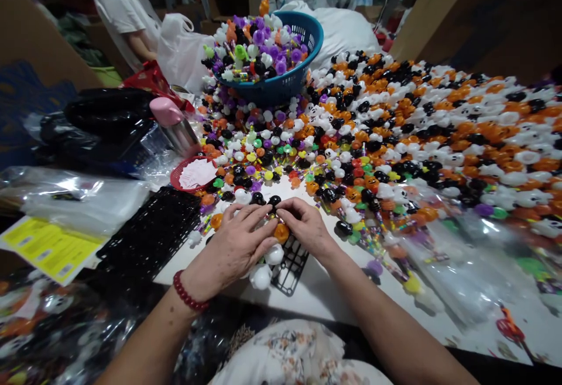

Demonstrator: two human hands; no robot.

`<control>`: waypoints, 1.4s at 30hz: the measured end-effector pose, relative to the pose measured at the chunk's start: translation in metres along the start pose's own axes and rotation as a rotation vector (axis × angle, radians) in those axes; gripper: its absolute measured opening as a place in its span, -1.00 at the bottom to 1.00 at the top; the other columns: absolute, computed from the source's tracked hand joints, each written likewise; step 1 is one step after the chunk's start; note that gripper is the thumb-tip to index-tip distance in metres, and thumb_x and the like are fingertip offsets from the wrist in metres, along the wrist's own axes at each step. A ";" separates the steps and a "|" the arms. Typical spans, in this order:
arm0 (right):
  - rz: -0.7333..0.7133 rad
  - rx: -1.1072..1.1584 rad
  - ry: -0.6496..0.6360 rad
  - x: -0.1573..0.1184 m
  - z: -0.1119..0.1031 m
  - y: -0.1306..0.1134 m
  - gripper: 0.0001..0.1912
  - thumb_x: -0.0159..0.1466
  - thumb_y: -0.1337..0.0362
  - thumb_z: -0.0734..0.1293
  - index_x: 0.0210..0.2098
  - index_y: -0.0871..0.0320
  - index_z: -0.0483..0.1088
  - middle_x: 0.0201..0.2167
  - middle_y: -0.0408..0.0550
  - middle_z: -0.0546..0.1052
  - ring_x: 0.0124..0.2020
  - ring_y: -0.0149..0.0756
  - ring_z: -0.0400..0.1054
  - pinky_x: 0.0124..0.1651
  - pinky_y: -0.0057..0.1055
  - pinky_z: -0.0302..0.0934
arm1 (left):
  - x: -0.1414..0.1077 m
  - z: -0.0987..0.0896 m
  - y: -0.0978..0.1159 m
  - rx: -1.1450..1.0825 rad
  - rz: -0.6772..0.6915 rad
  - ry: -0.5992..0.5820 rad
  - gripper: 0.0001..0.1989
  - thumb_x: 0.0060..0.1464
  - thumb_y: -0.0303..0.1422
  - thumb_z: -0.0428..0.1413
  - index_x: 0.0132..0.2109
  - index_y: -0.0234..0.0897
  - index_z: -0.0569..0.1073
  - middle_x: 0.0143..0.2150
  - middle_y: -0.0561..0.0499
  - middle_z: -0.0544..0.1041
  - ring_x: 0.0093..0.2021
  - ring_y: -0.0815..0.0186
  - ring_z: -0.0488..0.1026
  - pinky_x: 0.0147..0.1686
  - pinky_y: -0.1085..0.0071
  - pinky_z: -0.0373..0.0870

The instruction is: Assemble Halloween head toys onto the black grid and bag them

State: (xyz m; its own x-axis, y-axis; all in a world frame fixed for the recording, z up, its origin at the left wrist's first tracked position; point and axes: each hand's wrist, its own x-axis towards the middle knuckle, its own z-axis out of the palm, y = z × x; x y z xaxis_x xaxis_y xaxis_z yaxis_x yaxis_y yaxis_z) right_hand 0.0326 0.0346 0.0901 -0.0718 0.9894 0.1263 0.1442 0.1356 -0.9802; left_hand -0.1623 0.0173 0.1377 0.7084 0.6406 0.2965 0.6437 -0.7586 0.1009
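My right hand [307, 227] pinches a small black figure topper [274, 200] between thumb and fingertips. The fingertips of my left hand [239, 244] meet it from the other side, its fingers bent over other pieces. Below the hands lies a black plastic grid tray [290, 271] on the white tabletop [237, 300]. An orange pumpkin topper [281, 233] and two white toppers, one nearer the edge [261, 277], sit in a row along the tray, partly covered by my left hand. Their lower ends are hidden.
Loose Halloween toppers [413, 104] heap over the table behind and right. A blue basket [314, 37] holds more. At left are stacked black grids [153, 227], a red dish [175, 177] of paper slips and a pink-lidded bottle [169, 113]. Clear bags [456, 274] lie right. Another person [127, 19] stands behind.
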 end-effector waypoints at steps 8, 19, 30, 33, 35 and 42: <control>0.038 -0.001 -0.006 0.004 0.004 0.008 -0.83 0.16 0.16 0.39 -0.41 0.13 0.44 -0.36 -0.12 0.45 -0.29 -0.31 0.35 -0.19 -0.36 0.27 | 0.005 0.008 0.000 0.078 -0.078 0.037 -0.72 0.31 -0.27 -0.03 0.04 -0.23 0.47 0.10 -0.08 0.53 0.08 0.12 0.40 0.09 0.04 0.14; 0.047 -0.029 -0.011 0.008 0.010 0.008 -0.82 0.13 0.14 0.43 -0.44 0.13 0.47 -0.34 -0.15 0.42 -0.26 -0.34 0.34 -0.16 -0.39 0.21 | 0.001 0.003 0.003 0.097 -0.157 -0.032 -0.63 0.34 -0.24 -0.10 0.15 -0.28 0.40 0.19 -0.16 0.46 0.15 0.10 0.39 0.13 0.06 0.14; 0.188 0.089 0.135 0.018 0.025 0.008 -0.69 0.43 0.09 0.05 -0.18 0.08 0.33 -0.13 -0.10 0.44 0.00 -0.32 0.29 0.18 -0.29 0.13 | 0.016 0.007 0.007 0.068 0.001 -0.168 -0.42 0.36 -0.19 -0.21 0.42 -0.29 -0.04 0.43 -0.17 0.10 0.42 0.15 0.03 0.32 0.11 0.02; 0.198 0.158 0.101 0.022 0.025 0.008 -0.57 0.45 0.02 -0.01 -0.08 0.11 0.35 -0.02 -0.02 0.44 0.09 -0.30 0.29 0.26 -0.27 0.08 | 0.014 0.013 0.003 0.062 -0.039 -0.143 -0.45 0.35 -0.19 -0.19 0.39 -0.31 0.07 0.36 -0.21 0.24 0.38 0.09 0.12 0.29 0.07 0.11; 0.225 0.191 0.095 0.025 0.025 0.007 -0.50 0.45 -0.05 -0.03 -0.06 0.12 0.37 -0.02 0.00 0.46 0.10 -0.27 0.30 0.26 -0.25 0.09 | 0.012 0.015 0.001 0.055 -0.062 -0.118 -0.47 0.34 -0.20 -0.17 0.35 -0.33 0.13 0.29 -0.24 0.31 0.31 0.05 0.19 0.25 0.05 0.18; 0.284 0.091 0.049 0.032 0.032 0.005 -0.39 0.41 -0.18 -0.02 -0.09 0.13 0.42 -0.04 0.04 0.50 0.05 -0.18 0.34 0.24 -0.17 0.11 | 0.015 0.015 -0.001 -0.035 -0.022 -0.106 -0.51 0.29 -0.22 -0.06 0.28 -0.34 0.22 0.16 -0.25 0.35 0.26 0.04 0.22 0.28 0.02 0.19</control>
State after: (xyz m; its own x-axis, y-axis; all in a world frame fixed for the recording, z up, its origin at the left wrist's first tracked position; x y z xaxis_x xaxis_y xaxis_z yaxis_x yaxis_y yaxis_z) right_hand 0.0000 0.0656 0.0841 0.0068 0.9886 -0.1503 0.0624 -0.1504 -0.9866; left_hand -0.1481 0.0294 0.1279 0.7221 0.6645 0.1922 0.6501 -0.7469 0.1399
